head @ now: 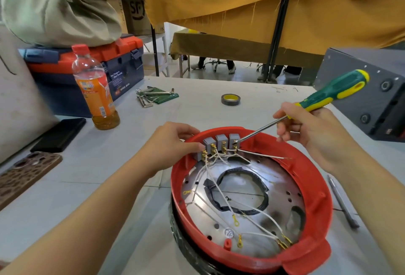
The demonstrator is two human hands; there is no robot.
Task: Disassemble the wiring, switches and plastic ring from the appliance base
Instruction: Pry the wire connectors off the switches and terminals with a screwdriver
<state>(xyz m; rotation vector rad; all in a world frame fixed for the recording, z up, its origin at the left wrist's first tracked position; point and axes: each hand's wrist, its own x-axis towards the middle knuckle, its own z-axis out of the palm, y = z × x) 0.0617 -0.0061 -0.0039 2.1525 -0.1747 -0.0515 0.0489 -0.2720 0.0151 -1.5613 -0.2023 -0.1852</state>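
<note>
The round appliance base lies upside down on the table, its red plastic ring [315, 200] around a shiny metal plate [282, 185]. Three grey switches [221, 141] sit in a row at the ring's far rim, with white wires [210, 178] running from their brass terminals across the plate. My left hand [173, 145] grips the ring's far left rim, its fingers by the leftmost switch. My right hand [306, 130] holds a green and yellow screwdriver [328, 96], whose tip touches the rightmost switch's terminal.
An orange drink bottle [96, 90] and a blue and red toolbox [109, 64] stand at the left, with two phones [59, 134] nearer me. Hex keys [151, 97] and a tape roll [230, 99] lie beyond the base. A grey box [372, 90] stands right; a metal tool [341, 200] lies beside the ring.
</note>
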